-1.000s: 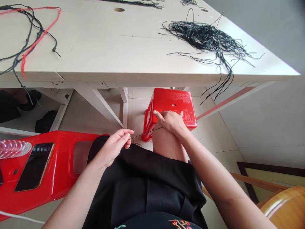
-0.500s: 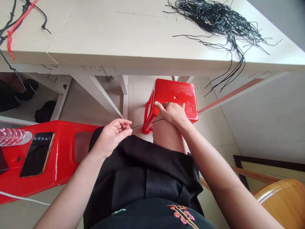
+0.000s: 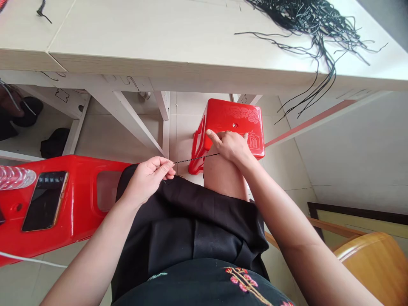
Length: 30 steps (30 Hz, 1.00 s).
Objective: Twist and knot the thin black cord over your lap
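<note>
We see left fingers pinched shut on a thin black cord, right fingers spread over the bare knee, their hold unclear; any slackening could free the cord.

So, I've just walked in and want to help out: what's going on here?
A seated person has a thin black cord stretched between both hands. The left hand pinches the cord in its fingers, and the cord runs to the right hand, which rests on the person's bare knee. A bunch of loose black cords lies on the pale table, and a red plastic stool stands on the floor beyond the knee.
</note>
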Each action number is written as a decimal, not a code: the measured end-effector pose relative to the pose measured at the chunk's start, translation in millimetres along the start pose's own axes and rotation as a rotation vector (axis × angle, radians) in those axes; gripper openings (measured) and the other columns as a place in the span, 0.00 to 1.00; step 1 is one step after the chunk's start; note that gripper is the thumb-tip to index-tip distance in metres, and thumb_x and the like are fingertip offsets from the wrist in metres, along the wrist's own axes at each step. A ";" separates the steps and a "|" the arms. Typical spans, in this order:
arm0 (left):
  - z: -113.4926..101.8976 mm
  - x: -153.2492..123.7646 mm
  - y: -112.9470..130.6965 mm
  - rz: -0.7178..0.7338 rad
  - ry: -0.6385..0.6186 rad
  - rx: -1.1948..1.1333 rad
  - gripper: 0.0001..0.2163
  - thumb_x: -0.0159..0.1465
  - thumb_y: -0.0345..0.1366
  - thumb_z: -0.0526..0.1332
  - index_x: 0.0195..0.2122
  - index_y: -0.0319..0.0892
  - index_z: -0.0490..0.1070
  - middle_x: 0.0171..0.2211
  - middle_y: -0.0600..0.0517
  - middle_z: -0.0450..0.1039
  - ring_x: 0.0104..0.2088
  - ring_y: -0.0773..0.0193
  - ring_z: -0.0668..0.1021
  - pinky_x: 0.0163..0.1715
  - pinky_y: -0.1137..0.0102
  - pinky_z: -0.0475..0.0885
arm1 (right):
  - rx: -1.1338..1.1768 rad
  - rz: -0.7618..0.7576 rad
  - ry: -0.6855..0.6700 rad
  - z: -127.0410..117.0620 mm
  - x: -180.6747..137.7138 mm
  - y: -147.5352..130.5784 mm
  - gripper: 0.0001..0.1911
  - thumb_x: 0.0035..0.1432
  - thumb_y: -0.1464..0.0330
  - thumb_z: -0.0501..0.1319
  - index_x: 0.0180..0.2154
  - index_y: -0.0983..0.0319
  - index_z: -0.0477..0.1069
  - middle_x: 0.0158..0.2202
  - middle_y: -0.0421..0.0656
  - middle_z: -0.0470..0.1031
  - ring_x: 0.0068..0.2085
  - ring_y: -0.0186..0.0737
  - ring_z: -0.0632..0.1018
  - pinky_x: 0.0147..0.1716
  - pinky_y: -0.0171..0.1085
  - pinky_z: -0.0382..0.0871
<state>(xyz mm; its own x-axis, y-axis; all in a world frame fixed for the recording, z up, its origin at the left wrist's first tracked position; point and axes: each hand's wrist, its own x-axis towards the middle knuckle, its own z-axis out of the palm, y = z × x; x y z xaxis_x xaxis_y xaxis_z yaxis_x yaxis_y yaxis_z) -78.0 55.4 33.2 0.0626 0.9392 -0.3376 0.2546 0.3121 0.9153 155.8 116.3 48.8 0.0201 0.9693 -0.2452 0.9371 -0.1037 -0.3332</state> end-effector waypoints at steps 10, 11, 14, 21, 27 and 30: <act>5.7 -0.6 2.4 -0.062 -0.054 -0.084 0.16 0.55 0.50 0.61 0.24 0.40 0.68 0.23 0.53 0.65 0.22 0.71 0.66 0.21 0.75 0.64 | 0.018 0.012 -0.005 -1.3 -0.1 -0.8 0.37 0.55 0.41 0.36 0.23 0.62 0.67 0.31 0.49 0.76 0.41 0.54 0.75 0.53 0.70 0.38; 5.9 -1.0 3.5 -0.077 -0.068 -0.080 0.17 0.55 0.50 0.61 0.24 0.40 0.68 0.23 0.53 0.65 0.21 0.71 0.66 0.21 0.75 0.64 | 0.017 0.013 -0.006 -1.4 -0.1 -0.9 0.37 0.55 0.41 0.36 0.23 0.62 0.68 0.32 0.49 0.76 0.41 0.54 0.75 0.53 0.70 0.38; 7.6 -2.0 9.7 -0.094 -0.112 -0.079 0.17 0.55 0.51 0.60 0.26 0.39 0.70 0.21 0.55 0.63 0.20 0.72 0.65 0.20 0.74 0.62 | 0.007 0.009 0.000 -1.3 -0.4 -1.2 0.38 0.55 0.41 0.36 0.24 0.62 0.68 0.32 0.49 0.76 0.41 0.54 0.75 0.53 0.70 0.38; 27.9 6.4 31.1 -0.056 -0.331 0.020 0.22 0.53 0.44 0.64 0.47 0.42 0.65 0.24 0.56 0.68 0.23 0.69 0.72 0.27 0.71 0.69 | -0.016 -0.010 0.005 -0.7 -0.9 -2.2 0.40 0.55 0.41 0.33 0.30 0.61 0.72 0.34 0.48 0.76 0.43 0.54 0.74 0.53 0.69 0.39; 54.9 20.4 39.0 0.153 -0.274 0.302 0.33 0.49 0.43 0.67 0.57 0.52 0.59 0.56 0.44 0.61 0.38 0.58 0.76 0.38 0.64 0.71 | -0.002 -0.023 0.052 1.2 -1.1 -0.2 0.40 0.56 0.41 0.34 0.55 0.57 0.62 0.49 0.51 0.72 0.55 0.61 0.65 0.52 0.70 0.40; 67.8 27.8 39.9 0.300 -0.172 0.447 0.26 0.51 0.40 0.65 0.53 0.47 0.66 0.55 0.45 0.61 0.52 0.51 0.69 0.50 0.60 0.65 | 0.014 -0.029 0.062 1.4 -1.4 0.6 0.40 0.57 0.42 0.34 0.60 0.58 0.55 0.54 0.52 0.67 0.58 0.62 0.60 0.52 0.69 0.41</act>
<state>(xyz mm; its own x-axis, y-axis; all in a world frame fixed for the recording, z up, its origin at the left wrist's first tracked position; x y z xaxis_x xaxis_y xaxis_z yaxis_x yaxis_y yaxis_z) -0.6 84.2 45.4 0.3425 0.9288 -0.1418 0.5830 -0.0917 0.8073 155.8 114.5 47.6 0.0148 0.9838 -0.1784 0.9328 -0.0779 -0.3519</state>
